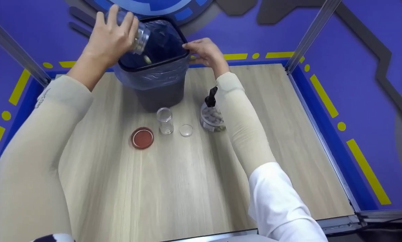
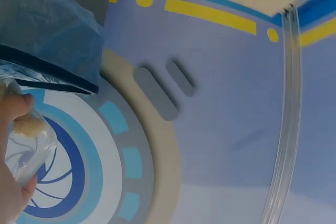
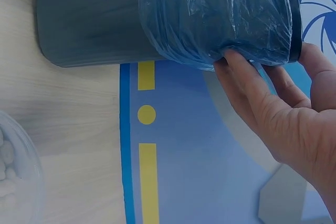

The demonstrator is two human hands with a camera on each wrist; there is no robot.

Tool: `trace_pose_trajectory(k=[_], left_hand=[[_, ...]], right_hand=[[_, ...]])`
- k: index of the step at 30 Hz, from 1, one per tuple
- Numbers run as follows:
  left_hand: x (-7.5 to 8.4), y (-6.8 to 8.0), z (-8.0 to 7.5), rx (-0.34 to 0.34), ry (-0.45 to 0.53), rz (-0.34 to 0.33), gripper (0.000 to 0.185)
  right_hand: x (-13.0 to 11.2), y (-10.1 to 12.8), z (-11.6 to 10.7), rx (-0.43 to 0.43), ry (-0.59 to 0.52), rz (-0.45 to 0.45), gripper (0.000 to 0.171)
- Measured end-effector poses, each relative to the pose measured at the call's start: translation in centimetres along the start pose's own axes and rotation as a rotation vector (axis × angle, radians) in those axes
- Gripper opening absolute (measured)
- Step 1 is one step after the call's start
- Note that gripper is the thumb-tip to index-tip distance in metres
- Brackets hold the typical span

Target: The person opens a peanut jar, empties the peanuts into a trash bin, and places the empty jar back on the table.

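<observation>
My left hand (image 1: 108, 40) grips a clear jar (image 1: 142, 39), tipped mouth-down over a dark trash bin (image 1: 160, 95). A small pale yellowish piece (image 1: 147, 59) is just below the jar's mouth, inside the bin. In the left wrist view, the jar (image 2: 31, 148) shows a pale lump inside. At the bin's right side, my right hand (image 1: 206, 53) holds the rim, its thumb at the edge and its fingers against the bluish bag liner (image 3: 210, 19) outside. How much the jar contains is hidden by my fingers.
On the wooden table stand a small clear glass jar (image 1: 165, 121), a clear round lid (image 1: 186, 130) and a red-brown lid (image 1: 142, 138). A clear tub of pale stone-like pieces (image 1: 211, 116), with something black sticking up, sits beside my right forearm. Blue-purple panels enclose the table.
</observation>
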State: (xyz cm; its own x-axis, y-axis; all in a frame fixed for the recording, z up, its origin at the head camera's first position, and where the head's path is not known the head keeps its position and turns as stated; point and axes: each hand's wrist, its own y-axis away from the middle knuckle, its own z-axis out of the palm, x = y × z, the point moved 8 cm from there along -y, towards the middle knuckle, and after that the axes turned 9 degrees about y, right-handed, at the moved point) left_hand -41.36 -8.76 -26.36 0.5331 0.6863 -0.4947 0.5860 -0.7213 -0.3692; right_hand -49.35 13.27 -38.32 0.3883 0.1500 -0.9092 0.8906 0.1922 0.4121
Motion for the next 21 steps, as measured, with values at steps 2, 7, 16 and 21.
trace_pose_trajectory(k=[2, 7, 16, 21], left_hand=[[0.0, -0.1, 0.1, -0.014, 0.023, -0.019, 0.07], [0.0, -0.4, -0.1, 0.001, 0.026, -0.036, 0.063], [1.1, 0.0, -0.5, 0.112, -0.041, 0.09, 0.057], [0.6, 0.0, -0.3, 0.102, 0.031, 0.023, 0.053]], right_hand=[[0.0, 0.0, 0.1, -0.002, -0.009, -0.002, 0.034], [0.2, 0.1, 0.2, -0.003, -0.026, 0.003, 0.035], [0.1, -0.2, 0.0, 0.008, -0.017, -0.005, 0.029], [-0.1, -0.2, -0.1, 0.021, -0.009, -0.029, 0.026]])
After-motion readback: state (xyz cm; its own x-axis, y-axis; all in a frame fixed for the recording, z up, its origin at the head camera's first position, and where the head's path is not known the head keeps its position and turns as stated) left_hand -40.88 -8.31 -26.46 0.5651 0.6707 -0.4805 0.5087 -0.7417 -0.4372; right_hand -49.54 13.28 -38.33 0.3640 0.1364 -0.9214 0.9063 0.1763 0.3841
